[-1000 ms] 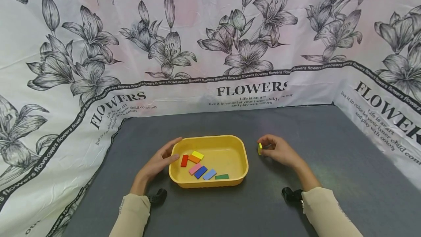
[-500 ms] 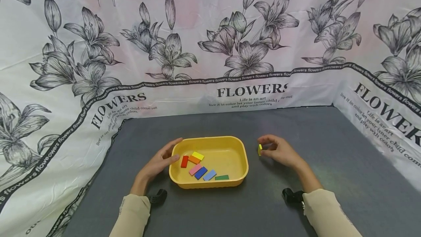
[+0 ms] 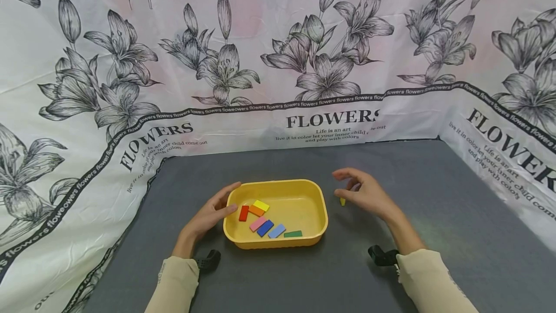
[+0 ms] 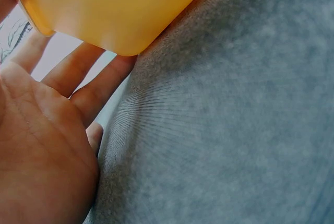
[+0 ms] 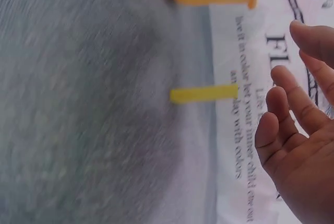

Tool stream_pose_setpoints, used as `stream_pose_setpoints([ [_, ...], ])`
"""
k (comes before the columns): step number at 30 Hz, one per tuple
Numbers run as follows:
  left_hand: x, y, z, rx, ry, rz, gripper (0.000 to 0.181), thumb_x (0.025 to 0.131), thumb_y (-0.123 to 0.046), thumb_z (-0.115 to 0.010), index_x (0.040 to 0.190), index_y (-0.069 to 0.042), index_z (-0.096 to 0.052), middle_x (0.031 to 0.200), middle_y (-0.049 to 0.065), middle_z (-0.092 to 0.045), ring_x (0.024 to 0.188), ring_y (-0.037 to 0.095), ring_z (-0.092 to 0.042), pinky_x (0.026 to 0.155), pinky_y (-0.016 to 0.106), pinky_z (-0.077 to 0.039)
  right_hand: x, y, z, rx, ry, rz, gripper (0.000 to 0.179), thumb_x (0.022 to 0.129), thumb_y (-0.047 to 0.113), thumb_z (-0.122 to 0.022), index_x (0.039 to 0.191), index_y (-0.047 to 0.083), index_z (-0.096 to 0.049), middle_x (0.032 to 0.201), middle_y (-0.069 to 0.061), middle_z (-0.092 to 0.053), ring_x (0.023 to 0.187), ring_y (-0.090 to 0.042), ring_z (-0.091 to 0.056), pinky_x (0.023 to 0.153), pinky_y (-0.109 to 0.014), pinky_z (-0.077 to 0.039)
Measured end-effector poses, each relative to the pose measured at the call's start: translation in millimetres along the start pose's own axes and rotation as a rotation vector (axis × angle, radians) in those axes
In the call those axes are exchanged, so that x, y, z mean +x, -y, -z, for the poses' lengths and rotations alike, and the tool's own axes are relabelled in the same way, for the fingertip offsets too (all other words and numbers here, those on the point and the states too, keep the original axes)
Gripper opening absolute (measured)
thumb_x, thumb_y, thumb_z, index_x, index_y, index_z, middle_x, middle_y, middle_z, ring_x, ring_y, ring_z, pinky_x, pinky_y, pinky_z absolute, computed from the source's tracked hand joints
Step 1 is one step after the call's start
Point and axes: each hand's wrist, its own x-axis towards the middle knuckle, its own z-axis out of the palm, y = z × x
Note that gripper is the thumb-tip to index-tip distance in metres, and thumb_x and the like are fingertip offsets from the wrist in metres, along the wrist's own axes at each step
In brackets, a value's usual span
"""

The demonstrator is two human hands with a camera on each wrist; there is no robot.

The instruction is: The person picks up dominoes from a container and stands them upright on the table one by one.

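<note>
A yellow plastic tray (image 3: 278, 244) lies on the dark table, with several small coloured blocks inside, among them a red block (image 3: 244, 213) and a green block (image 3: 293, 234). My left hand (image 3: 211, 212) holds the tray's left end, thumb over the rim and fingers along the outer wall. Right of the tray, a thin yellow block (image 5: 203, 93) stands upright on the table. Above and beside it is my right hand (image 3: 362, 192), fingers loosely bent and apart from the block, holding nothing. In the head view that hand hides most of the upright block.
A grey-black cloth (image 3: 278, 281) covers the table. White fabric printed with flowers (image 3: 330, 57) rises as a wall at the back and both sides. Black wrist straps (image 3: 384, 256) sit on both forearms.
My right hand has let go of the upright yellow block and risen slightly up and away from it, leaving it standing. My left hand and the tray have stayed put.
</note>
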Motion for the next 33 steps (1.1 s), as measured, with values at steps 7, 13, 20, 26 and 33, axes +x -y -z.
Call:
stream_pose_setpoints([
  [7,-0.2,1.1,1.1,0.015,0.0,-0.018,0.064,0.1,-0.029,-0.063,0.157,-0.038,-0.035,0.165,0.0,-0.036,0.144,0.034,-0.044,0.119,0.056,-0.037,2.1,22.6,-7.5,0.002,0.014,0.073,0.041,0.091,0.019,-0.078,0.13,0.019,-0.066,0.129,-0.009,-0.068,0.091,-0.021,-0.059,0.075,-0.034,-0.053],
  [13,0.4,1.1,2.0,0.017,0.003,-0.019,0.064,0.099,-0.031,-0.063,0.156,-0.038,-0.036,0.165,-0.001,-0.035,0.143,0.033,-0.044,0.12,0.058,-0.035,3.7,34.7,-18.4,0.015,0.05,0.085,0.041,0.09,0.017,-0.078,0.129,0.017,-0.067,0.128,-0.013,-0.066,0.088,-0.021,-0.057,0.066,-0.031,-0.052],
  [20,0.0,-0.9,0.8,-0.006,0.01,-0.004,0.068,0.097,-0.03,-0.065,0.157,-0.039,-0.035,0.164,-0.001,-0.036,0.144,0.032,-0.044,0.12,0.057,-0.035,5.5,36.5,-34.4,0.004,0.055,0.155,0.035,0.089,0.014,-0.078,0.123,0.018,-0.069,0.122,-0.009,-0.071,0.089,-0.02,-0.056,0.07,-0.027,-0.05],
  [26,2.8,-3.1,-0.9,-0.027,0.015,0.001,0.068,0.097,-0.024,-0.065,0.157,-0.036,-0.035,0.164,0.002,-0.035,0.146,0.034,-0.042,0.12,0.058,-0.035,8.8,39.8,-43.5,-0.031,0.097,0.233,0.03,0.088,0.012,-0.079,0.117,0.017,-0.072,0.116,-0.005,-0.073,0.088,-0.025,-0.057,0.073,-0.034,-0.05],
  [33,3.1,-2.7,-1.7,-0.02,0.009,0.004,0.068,0.097,-0.027,-0.065,0.157,-0.037,-0.035,0.164,0.002,-0.037,0.145,0.033,-0.043,0.12,0.057,-0.036,10.7,54.9,-57.2,-0.096,0.247,0.342,0.024,0.087,0.01,-0.077,0.11,0.009,-0.074,0.109,-0.005,-0.075,0.093,-0.029,-0.063,0.079,-0.036,-0.055],
])
